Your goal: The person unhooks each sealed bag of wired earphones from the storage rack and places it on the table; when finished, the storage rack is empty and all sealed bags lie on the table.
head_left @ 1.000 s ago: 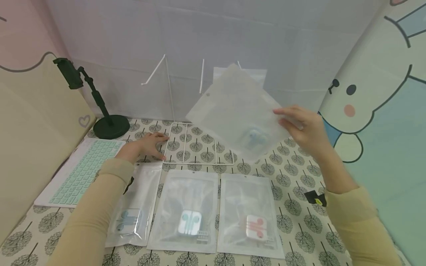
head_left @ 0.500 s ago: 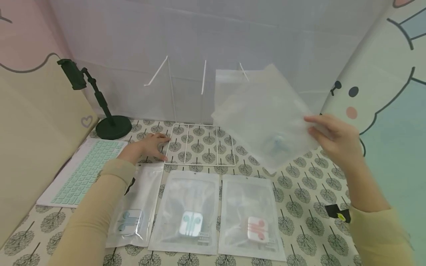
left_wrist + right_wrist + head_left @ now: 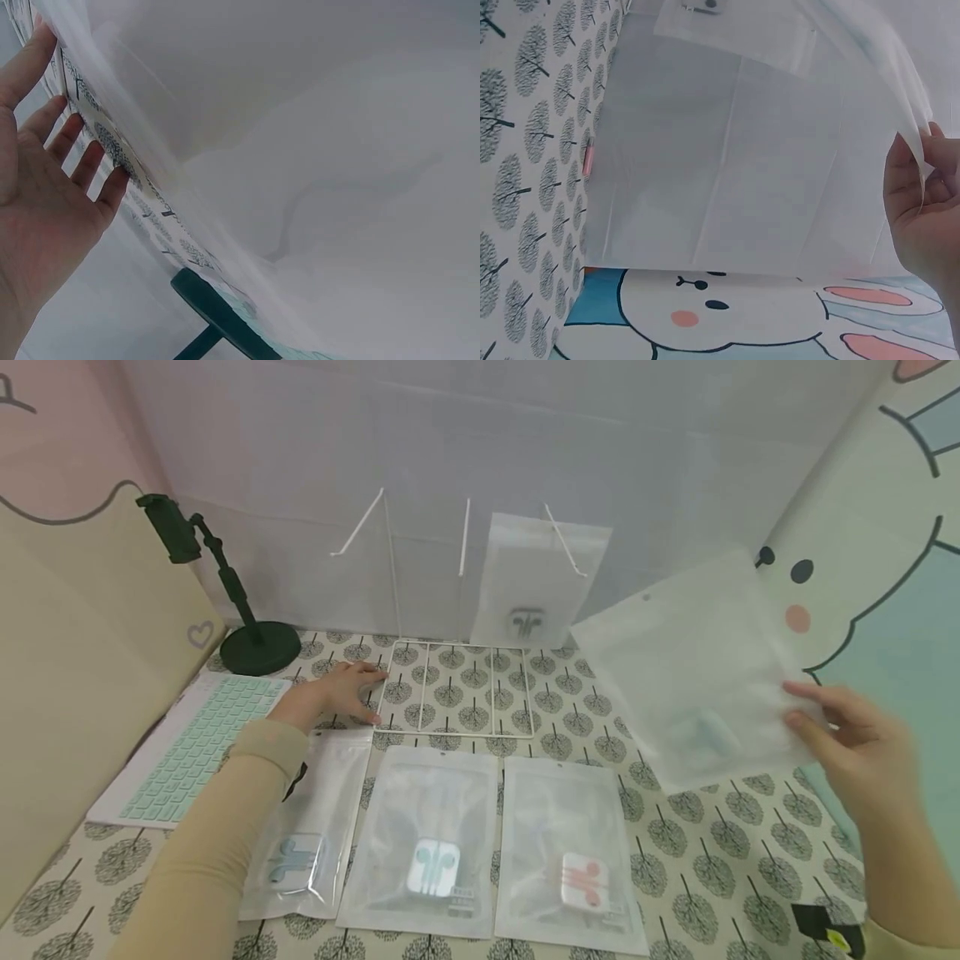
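My right hand point(image 3: 855, 739) pinches the right edge of a frosted zip pouch point(image 3: 690, 677) with a pale blue earphone case in it. The pouch is tilted in the air, right of the white wire rack point(image 3: 453, 734). In the right wrist view the pouch edge lies between thumb and fingers. My left hand point(image 3: 337, 692) has its fingers spread, its fingertips at the left side of the rack's base. Another pouch point(image 3: 525, 581) with dark earphones is upright at the rack's right hook point(image 3: 564, 539); whether it hangs on it I cannot tell.
In front of the rack lie a pouch with blue-grey earphones point(image 3: 294, 860), one with mint earphones point(image 3: 432, 866) and one with pink earphones point(image 3: 583, 883). To the left are a mint keyboard point(image 3: 206, 752) and a dark green phone stand point(image 3: 258, 647).
My right hand has carried the pouch right and down, away from the rack, uncovering the pouch at the right hook. My left hand has stayed at the rack's base.
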Demonstrator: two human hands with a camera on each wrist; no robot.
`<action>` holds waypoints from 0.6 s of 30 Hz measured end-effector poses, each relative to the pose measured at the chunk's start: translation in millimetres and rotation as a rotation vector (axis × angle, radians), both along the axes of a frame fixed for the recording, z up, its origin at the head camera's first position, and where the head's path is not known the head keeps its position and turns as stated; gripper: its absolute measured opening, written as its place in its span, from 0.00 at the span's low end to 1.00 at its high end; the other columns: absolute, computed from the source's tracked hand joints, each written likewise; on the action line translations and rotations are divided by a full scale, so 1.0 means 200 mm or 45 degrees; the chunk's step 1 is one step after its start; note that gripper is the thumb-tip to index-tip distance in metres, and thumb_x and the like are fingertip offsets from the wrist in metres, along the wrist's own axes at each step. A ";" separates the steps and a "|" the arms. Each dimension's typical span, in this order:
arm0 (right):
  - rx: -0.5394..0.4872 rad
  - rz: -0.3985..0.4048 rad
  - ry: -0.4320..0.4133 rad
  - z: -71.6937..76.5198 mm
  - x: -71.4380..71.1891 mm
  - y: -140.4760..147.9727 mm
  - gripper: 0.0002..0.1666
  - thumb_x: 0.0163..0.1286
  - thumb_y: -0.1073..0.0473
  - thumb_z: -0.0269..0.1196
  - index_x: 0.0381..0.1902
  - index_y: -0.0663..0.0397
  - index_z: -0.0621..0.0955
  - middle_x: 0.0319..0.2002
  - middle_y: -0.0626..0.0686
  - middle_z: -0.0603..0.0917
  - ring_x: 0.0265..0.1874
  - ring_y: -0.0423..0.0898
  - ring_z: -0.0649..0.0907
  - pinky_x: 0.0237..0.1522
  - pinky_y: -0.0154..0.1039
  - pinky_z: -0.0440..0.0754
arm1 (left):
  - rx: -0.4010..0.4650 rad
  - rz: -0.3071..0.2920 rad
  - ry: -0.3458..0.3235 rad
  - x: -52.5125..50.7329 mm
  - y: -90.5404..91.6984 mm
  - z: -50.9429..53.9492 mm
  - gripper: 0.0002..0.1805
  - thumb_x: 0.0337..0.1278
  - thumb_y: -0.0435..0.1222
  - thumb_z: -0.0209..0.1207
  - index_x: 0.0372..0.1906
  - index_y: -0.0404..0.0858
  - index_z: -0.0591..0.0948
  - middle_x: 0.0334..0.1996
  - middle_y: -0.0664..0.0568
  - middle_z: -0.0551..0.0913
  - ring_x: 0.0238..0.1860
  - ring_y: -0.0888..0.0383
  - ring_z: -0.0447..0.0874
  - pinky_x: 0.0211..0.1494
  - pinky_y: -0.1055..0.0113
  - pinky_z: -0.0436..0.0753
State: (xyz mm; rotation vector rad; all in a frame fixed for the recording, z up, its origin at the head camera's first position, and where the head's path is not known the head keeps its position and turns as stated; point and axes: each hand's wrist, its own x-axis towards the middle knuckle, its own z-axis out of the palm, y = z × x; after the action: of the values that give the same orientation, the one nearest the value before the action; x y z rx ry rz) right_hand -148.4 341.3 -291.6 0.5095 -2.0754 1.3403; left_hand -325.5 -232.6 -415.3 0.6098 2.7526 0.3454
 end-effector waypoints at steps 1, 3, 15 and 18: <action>-0.043 -0.020 -0.044 -0.01 0.03 0.02 0.19 0.55 0.85 0.57 0.47 0.79 0.77 0.38 0.43 0.85 0.32 0.33 0.80 0.31 0.20 0.79 | 0.000 -0.001 -0.001 0.00 0.00 0.00 0.50 0.48 0.52 0.66 0.73 0.39 0.56 0.72 0.36 0.52 0.69 0.28 0.44 0.62 0.27 0.53; -0.157 -0.029 -0.142 -0.04 0.08 0.05 0.20 0.57 0.83 0.57 0.49 0.77 0.77 0.37 0.44 0.85 0.32 0.34 0.82 0.32 0.21 0.80 | -0.003 -0.003 -0.003 0.01 0.01 0.01 0.50 0.48 0.52 0.66 0.73 0.39 0.56 0.72 0.36 0.51 0.69 0.28 0.44 0.62 0.27 0.53; -0.490 -0.201 -0.540 -0.26 0.33 0.22 0.27 0.63 0.74 0.59 0.60 0.57 0.75 0.48 0.39 0.83 0.36 0.30 0.84 0.33 0.21 0.80 | -0.027 -0.005 0.008 0.00 0.00 0.00 0.51 0.48 0.54 0.66 0.73 0.40 0.56 0.72 0.37 0.52 0.69 0.28 0.44 0.63 0.28 0.53; -0.473 -0.131 -0.613 -0.34 0.37 0.25 0.29 0.65 0.72 0.58 0.64 0.55 0.71 0.53 0.39 0.78 0.39 0.29 0.82 0.35 0.20 0.79 | -0.028 -0.002 0.005 -0.01 0.00 -0.01 0.50 0.48 0.54 0.66 0.73 0.41 0.56 0.72 0.37 0.51 0.69 0.28 0.44 0.63 0.28 0.53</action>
State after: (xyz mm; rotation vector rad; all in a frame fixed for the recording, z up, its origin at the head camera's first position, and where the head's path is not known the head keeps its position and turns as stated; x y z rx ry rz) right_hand -74.8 392.2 -359.4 -0.0910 -2.0963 1.8678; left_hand -326.9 -232.3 -417.6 0.6072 2.7561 0.3130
